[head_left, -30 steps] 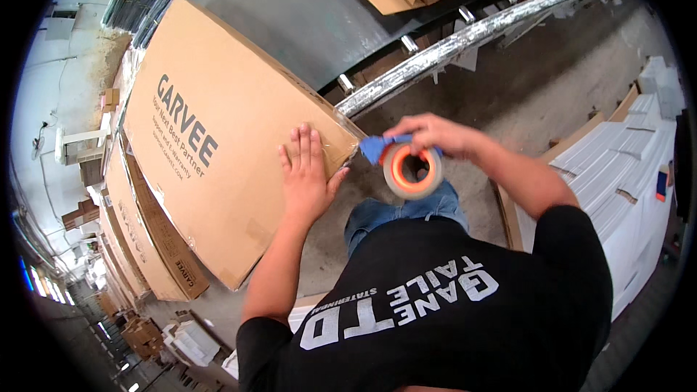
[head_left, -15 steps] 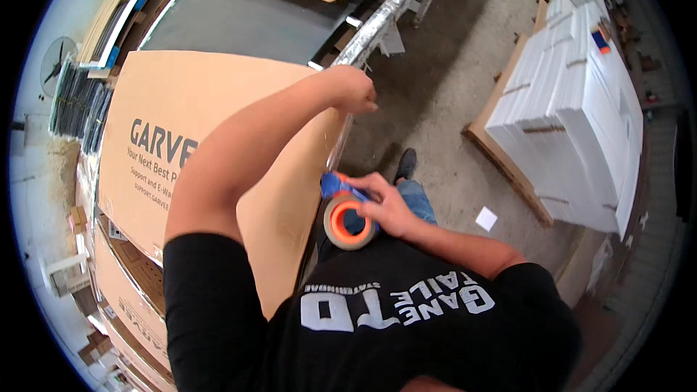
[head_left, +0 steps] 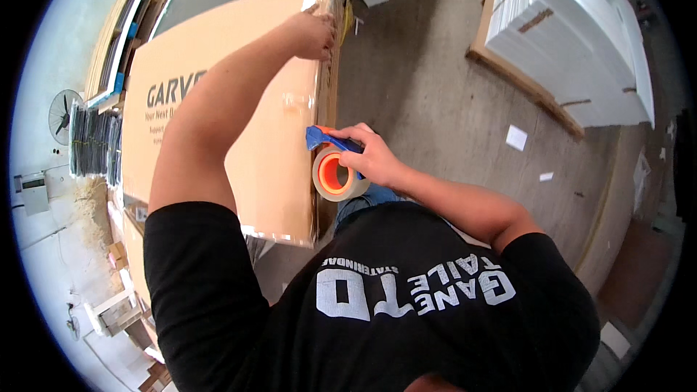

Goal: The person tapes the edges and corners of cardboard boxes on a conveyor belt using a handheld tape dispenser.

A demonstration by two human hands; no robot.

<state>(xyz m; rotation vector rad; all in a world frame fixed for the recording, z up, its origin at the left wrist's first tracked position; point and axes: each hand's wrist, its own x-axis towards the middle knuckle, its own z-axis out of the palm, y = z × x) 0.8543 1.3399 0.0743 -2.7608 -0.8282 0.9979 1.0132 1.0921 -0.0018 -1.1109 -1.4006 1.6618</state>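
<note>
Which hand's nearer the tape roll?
Right hand, holding the blue dispenser that carries the tape roll. Left hand is farther, near the far corner of the carton.

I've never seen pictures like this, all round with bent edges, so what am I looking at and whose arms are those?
No machine here: those are a person's own bare arms. A wide fisheye camera on their head looks down, so straight edges bend. The left hand is up at the far end of a large brown carton. The right hand grips a tape dispenser, blue with an orange-cored roll, close to the carton's edge. White paper scraps lie on the floor, and a stack of flat white pieces stands to the right.
</note>
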